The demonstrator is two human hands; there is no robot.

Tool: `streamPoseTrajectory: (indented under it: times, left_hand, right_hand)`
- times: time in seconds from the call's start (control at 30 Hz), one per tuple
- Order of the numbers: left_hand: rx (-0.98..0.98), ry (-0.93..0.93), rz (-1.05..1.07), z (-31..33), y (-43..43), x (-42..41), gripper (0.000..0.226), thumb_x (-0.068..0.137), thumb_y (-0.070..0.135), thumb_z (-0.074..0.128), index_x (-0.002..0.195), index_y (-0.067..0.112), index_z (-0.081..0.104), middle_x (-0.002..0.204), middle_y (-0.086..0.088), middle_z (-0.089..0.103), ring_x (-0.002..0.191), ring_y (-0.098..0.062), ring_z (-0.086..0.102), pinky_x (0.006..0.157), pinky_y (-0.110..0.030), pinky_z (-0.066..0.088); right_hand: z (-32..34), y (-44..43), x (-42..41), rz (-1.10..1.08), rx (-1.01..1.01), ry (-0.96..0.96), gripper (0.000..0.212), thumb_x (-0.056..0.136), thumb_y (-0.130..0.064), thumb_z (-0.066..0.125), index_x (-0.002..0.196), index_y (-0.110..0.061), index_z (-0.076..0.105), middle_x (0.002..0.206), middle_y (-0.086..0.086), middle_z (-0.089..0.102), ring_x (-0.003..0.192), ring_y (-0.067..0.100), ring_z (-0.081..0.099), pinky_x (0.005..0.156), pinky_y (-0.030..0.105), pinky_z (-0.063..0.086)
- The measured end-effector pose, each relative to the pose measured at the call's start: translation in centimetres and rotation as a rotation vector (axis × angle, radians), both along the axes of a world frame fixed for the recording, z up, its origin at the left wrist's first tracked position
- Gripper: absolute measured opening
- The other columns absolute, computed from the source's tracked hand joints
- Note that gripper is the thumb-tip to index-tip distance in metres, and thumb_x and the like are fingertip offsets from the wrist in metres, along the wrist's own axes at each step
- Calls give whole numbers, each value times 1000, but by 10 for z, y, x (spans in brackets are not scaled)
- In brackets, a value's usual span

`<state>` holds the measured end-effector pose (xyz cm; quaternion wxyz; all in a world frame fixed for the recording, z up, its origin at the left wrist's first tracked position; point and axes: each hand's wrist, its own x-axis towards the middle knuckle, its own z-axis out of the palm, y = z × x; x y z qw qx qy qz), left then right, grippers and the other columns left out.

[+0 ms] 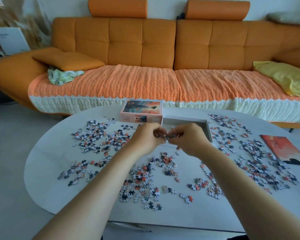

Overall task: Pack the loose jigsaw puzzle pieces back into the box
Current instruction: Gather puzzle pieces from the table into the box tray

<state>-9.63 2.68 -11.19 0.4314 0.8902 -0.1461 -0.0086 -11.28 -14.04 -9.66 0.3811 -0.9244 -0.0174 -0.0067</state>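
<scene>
Two hands of yours meet above the table (47, 153), left hand (146, 136) and right hand (189, 140) both curled, fingers pinching a clump of pieces (168, 135) over the open box (208, 131); lid (142, 110) beside it; more scattered all around.

No text can be read. Small print is seen along the top edge and on the front side of the puzzle box lid (142, 110), but it is too small to be made out. A dark line of lettering on the white carton (9, 40) beside the sofa (142, 42) is blurred.
</scene>
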Motion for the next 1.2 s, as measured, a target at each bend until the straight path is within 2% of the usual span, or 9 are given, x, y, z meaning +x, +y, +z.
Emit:
streamPoseTrajectory:
  times: [0.17, 0.33, 0.43, 0.57, 0.8, 0.97, 1.07, 1.13, 1.2]
  left_hand:
    - [-71, -156, 56, 9, -24, 28, 20, 80, 12, 77, 98, 18, 73, 90, 9, 67, 81, -5, 60, 68, -17, 44]
    - [106, -235, -17, -9, -43, 42, 27, 89, 15, 68, 115, 22, 70, 108, 0, 66, 98, -16, 60, 84, -30, 48]
    - [252, -298, -25, -17, -42, 47, 28, 93, 25, 63, 120, 24, 68, 114, 0, 64, 113, -19, 51, 95, -35, 42]
    - [324, -397, -4, -19, -38, 46, 26, 92, 33, 64, 116, 26, 70, 107, 2, 64, 109, -19, 49, 91, -32, 37]
    - [369, -450, -34, -18, -27, 28, 27, 92, 41, 60, 113, 28, 69, 110, 7, 58, 111, -16, 45, 97, -35, 38]
    - [414, -351, -44, -10, 1, 0, 24, 93, 40, 57, 114, 28, 60, 113, 12, 48, 112, -9, 46, 86, -23, 37]
    - [552, -116, -108, -8, 16, -21, 56, 83, 59, 60, 132, 35, 47, 134, 14, 39, 128, -10, 36, 101, -34, 38]
    - [652, 66, -211, -12, 26, -33, 91, 68, 73, 65, 146, 41, 29, 148, 14, 23, 138, -13, 21, 113, -46, 28]
    - [722, 123, -302, -19, 33, -43, 113, 56, 80, 68, 150, 45, 15, 152, 16, 13, 143, -15, 11, 117, -50, 20]
  right_hand:
    - [3, -16, 24, -73, 61, -177, 11, 81, -17, 77, 92, -18, 75, 74, -1, 70, 63, 20, 66, 60, 30, 56]
    - [-9, -28, 38, -6, -91, -171, 16, 89, -24, 69, 103, -25, 75, 67, -8, 61, 55, 4, 49, 45, 12, 32]
    - [-14, -34, 39, 52, -174, -105, 19, 93, -29, 62, 109, -35, 72, 53, -11, 54, 43, 5, 41, 40, 13, 31]
    - [-16, -33, 41, 35, -269, -193, 20, 95, -26, 58, 106, -32, 74, 58, -11, 58, 54, 9, 52, 53, 29, 46]
    - [-8, -25, 25, 57, -319, -144, 27, 95, -20, 50, 108, -27, 73, 102, -2, 71, 79, 16, 62, 68, 29, 52]
    - [7, -11, 0, 267, -328, -205, 23, 93, -21, 56, 107, -29, 73, 106, -8, 71, 86, 7, 63, 88, 29, 53]
    - [-3, -9, -16, 405, -471, -9, 39, 88, -38, 65, 127, -32, 61, 128, -9, 58, 102, 5, 53, 95, 23, 42]
    - [-13, -8, -24, 441, -538, 89, 73, 77, -53, 71, 142, -36, 43, 142, -5, 41, 129, 16, 36, 108, 40, 36]
    - [-20, -5, -29, 458, -601, 154, 95, 68, -61, 74, 148, -39, 27, 147, -4, 28, 137, 23, 20, 113, 52, 29]
